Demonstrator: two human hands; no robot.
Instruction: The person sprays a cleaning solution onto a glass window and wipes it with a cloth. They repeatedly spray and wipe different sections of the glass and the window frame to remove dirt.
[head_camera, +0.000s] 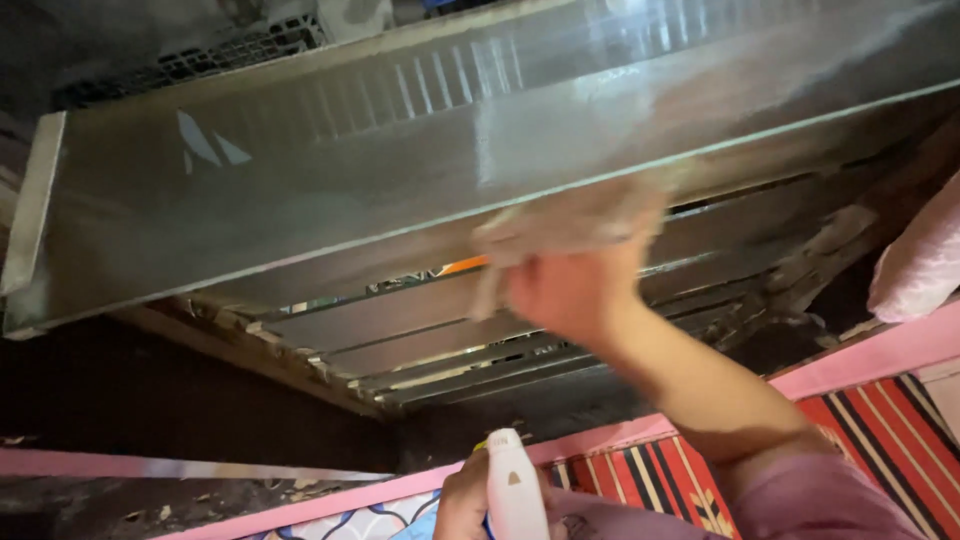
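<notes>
While left grip (470, 500) clutches spray bottle (515, 490), right grip (570, 290) presses cloth (570, 220) on glass pane (300, 190).

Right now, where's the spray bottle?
In the head view the white spray bottle sits at the bottom centre, gripped in the left hand, below the right hand that presses a cloth to the grey metal panel.

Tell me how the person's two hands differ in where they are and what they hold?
The right hand is raised with the arm stretched out, pressing a pale cloth against the grey metal panel; the left hand sits low at the bottom edge of the view. The right hand looks motion-blurred, while the left hand is sharper. The left hand grips a white spray bottle, the right a soft cloth. Both are bare and closed around something.
</notes>
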